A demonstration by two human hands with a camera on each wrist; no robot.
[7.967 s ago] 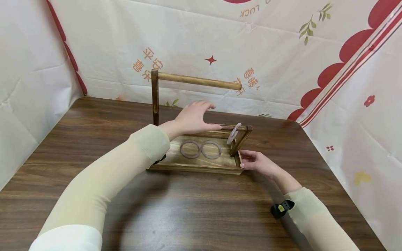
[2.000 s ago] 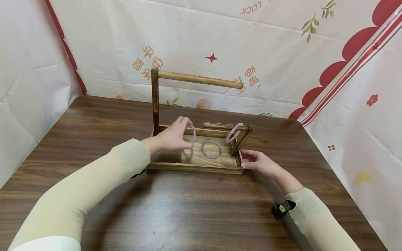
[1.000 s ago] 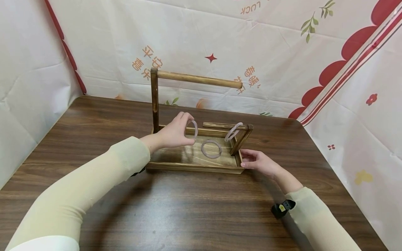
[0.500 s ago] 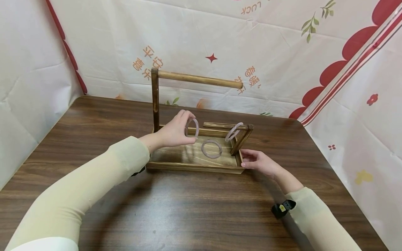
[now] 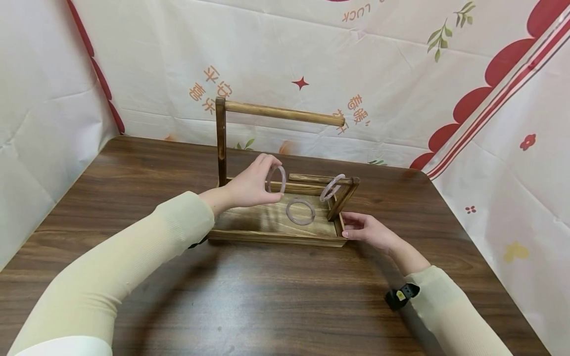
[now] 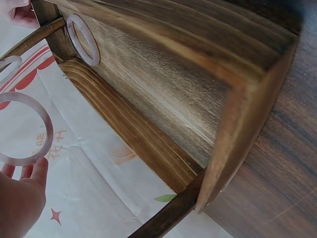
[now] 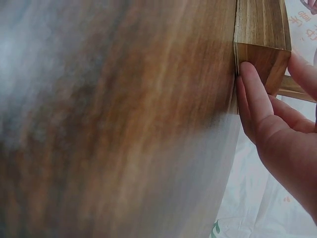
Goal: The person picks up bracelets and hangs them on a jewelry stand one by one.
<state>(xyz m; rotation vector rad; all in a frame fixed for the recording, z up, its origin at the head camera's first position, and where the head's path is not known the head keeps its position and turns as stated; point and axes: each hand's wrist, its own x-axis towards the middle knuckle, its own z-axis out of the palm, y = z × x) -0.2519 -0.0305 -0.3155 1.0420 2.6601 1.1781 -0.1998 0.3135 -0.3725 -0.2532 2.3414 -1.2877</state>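
A wooden stand with a shallow tray base (image 5: 276, 239) carries a tall bar (image 5: 285, 113) and a short, low bar (image 5: 307, 177). My left hand (image 5: 251, 184) pinches a pale lilac bangle (image 6: 48, 130) between thumb and fingertips, holding it upright above the tray. Flat on the tray floor lies another bangle (image 5: 300, 200). On the low bar hangs at least one bangle (image 5: 328, 186); overlapping outlines hide the exact number. At the tray's right end, my right hand (image 5: 367, 232) rests its extended fingers (image 7: 255, 91) against the outer end wall.
The stand sits on a dark wood-grain table (image 5: 249, 296), toward its far side. Behind it hangs a white printed cloth (image 5: 267, 54). The tall bar runs above the left hand, fixed to a post (image 5: 221, 143) at the left end.
Eight seconds ago two bangles lay in the tray; my left hand has since picked up the left one. Lately it has drifted slightly up and right with it. My right hand has stayed put.
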